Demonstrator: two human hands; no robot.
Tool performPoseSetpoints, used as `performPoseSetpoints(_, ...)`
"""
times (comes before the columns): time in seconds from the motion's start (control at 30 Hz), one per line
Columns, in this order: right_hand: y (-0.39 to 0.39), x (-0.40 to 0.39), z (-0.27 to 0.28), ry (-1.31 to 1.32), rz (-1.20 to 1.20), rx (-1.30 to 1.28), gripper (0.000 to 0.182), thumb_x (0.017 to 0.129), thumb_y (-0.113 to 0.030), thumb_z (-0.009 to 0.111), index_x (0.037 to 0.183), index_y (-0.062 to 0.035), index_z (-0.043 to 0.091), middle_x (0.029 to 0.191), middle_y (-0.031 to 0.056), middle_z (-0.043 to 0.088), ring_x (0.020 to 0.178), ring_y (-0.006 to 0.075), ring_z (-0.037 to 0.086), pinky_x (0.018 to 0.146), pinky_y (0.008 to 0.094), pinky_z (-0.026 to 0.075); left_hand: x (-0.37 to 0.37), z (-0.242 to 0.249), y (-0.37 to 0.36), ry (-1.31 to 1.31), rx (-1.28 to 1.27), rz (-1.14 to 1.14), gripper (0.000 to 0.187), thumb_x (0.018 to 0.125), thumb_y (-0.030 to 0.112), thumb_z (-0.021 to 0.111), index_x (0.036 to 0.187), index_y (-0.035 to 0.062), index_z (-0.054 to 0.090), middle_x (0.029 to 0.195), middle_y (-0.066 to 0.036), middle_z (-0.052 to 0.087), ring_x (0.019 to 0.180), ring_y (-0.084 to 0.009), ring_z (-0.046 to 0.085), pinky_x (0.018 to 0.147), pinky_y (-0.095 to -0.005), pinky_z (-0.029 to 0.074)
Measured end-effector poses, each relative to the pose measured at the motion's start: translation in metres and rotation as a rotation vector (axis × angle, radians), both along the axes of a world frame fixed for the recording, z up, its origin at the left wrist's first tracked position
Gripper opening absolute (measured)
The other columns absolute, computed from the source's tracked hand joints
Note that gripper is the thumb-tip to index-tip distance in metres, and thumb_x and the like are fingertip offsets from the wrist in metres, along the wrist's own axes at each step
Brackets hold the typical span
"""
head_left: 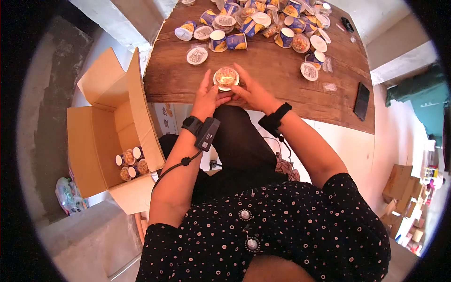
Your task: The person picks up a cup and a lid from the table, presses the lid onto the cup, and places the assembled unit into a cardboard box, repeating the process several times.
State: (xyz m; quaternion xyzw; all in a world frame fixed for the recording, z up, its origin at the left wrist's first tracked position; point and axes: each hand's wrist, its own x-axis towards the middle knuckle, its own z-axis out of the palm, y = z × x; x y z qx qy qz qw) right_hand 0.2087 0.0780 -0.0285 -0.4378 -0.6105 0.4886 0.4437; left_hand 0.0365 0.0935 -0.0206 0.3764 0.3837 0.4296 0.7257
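Between my two hands, at the near edge of the wooden table, is a small cup [226, 78] with a clear top and orange-brown pieces showing inside. My left hand [210, 97] holds it from the left, its thumb against the rim. My right hand [252, 91] closes on it from the right, index finger stretched along the far side. Some fingertips are hidden beneath the cup. Just beyond lies a round white lid with dark print [197, 55]. Blue-and-white paper cups [218, 41] stand and lie further back.
A heap of blue cups [295, 23] and lidded tubs covers the far part of the wooden table [178, 82]. A phone [361, 101] lies at the right edge. To my left, an open cardboard box [96, 150] holds several filled cups [128, 157].
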Motion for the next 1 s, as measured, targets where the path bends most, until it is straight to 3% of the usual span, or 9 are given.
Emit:
performPoseSetpoints(0.03,0.0,-0.001,0.004,-0.002,0.006,0.006,0.056,0.092,-0.025,0.052,0.14,-0.0078,0.028,0.105,0.0156,0.061,0.078,0.02,0.062,0.066,0.0296,0.052,0.0,0.002,-0.001,-0.022,-0.057,0.023,0.047,0.098,0.015,0.038,0.142,0.0128,0.024,0.128,-0.017,0.046,0.099,-0.0273,0.06,0.082,-0.0373,0.053)
performPoseSetpoints(0.1,0.0,0.001,0.01,0.348,-0.121,-0.355,0.049,0.093,-0.022,0.052,0.136,-0.0039,0.036,0.103,0.012,0.061,0.074,0.0161,0.062,0.059,0.0252,0.052,0.0,0.005,0.001,-0.081,-0.09,0.031,0.045,0.098,0.016,0.038,0.141,0.0102,0.026,0.126,-0.017,0.048,0.098,-0.0281,0.061,0.082,-0.0376,0.053)
performPoseSetpoints(0.2,0.01,-0.002,0.011,0.332,-0.158,-0.457,0.038,0.092,-0.019,0.054,0.126,-0.0024,0.048,0.096,0.0092,0.062,0.069,0.0117,0.062,0.054,0.0237,0.052,-0.002,0.001,0.007,-0.157,-0.108,0.012,0.042,0.097,0.016,0.039,0.137,0.0056,0.032,0.123,-0.017,0.051,0.098,-0.0285,0.061,0.081,-0.0373,0.054)
performPoseSetpoints(0.4,0.006,-0.009,0.025,0.374,-0.209,-0.368,0.026,0.09,-0.016,0.057,0.109,0.0015,0.059,0.08,0.0049,0.062,0.063,0.0092,0.058,0.056,0.0222,0.05,-0.007,0.006,-0.004,-0.099,-0.081,0.079,0.035,0.096,0.015,0.042,0.129,0.0015,0.043,0.113,-0.015,0.058,0.092,-0.0255,0.064,0.076,-0.0327,0.055)
performPoseSetpoints(0.53,-0.001,-0.013,0.048,0.281,-0.16,-0.295,0.025,0.09,-0.017,0.057,0.107,0.0014,0.06,0.081,0.0047,0.063,0.061,0.0087,0.056,0.056,0.0218,0.049,-0.012,0.039,-0.028,-0.066,-0.046,0.149,0.033,0.096,0.014,0.042,0.125,0.0,0.046,0.109,-0.014,0.06,0.087,-0.0229,0.066,0.073,-0.0302,0.057)
performPoseSetpoints(0.6,-0.009,-0.016,0.066,0.012,-0.135,-0.098,0.025,0.089,-0.018,0.058,0.105,0.0012,0.06,0.085,0.0046,0.062,0.066,0.0082,0.056,0.058,0.0215,0.047,-0.014,0.055,-0.042,-0.084,-0.024,0.172,0.033,0.096,0.015,0.042,0.125,0.0002,0.045,0.11,-0.015,0.06,0.088,-0.0219,0.066,0.072,-0.0293,0.057)
performPoseSetpoints(0.67,-0.018,-0.025,0.085,0.114,-0.149,-0.207,0.024,0.09,-0.018,0.057,0.104,0.0008,0.06,0.089,0.0045,0.062,0.071,0.0078,0.057,0.062,0.0208,0.046,-0.016,0.078,-0.062,-0.18,0.066,0.247,0.032,0.096,0.017,0.041,0.124,0.0,0.046,0.108,-0.015,0.06,0.085,-0.0216,0.066,0.07,-0.0281,0.056)
performPoseSetpoints(0.8,-0.041,-0.048,0.127,0.408,0.094,-0.263,0.024,0.091,-0.015,0.055,0.107,0.0018,0.057,0.092,0.004,0.062,0.073,0.0073,0.057,0.063,0.0206,0.047,-0.054,0.115,-0.098,-0.196,0.058,0.256,0.037,0.096,0.023,0.042,0.126,0.0008,0.041,0.105,-0.013,0.06,0.083,-0.0214,0.065,0.069,-0.0287,0.055)
performPoseSetpoints(1.0,-0.055,-0.108,0.173,0.351,0.345,-0.303,0.025,0.091,-0.017,0.055,0.107,0.0024,0.056,0.085,0.0029,0.061,0.069,0.0065,0.056,0.061,0.0199,0.047,-0.116,0.14,-0.14,-0.121,0.144,0.218,0.051,0.095,0.042,0.041,0.128,0.0028,0.038,0.112,-0.011,0.057,0.093,-0.0223,0.062,0.08,-0.0359,0.052)
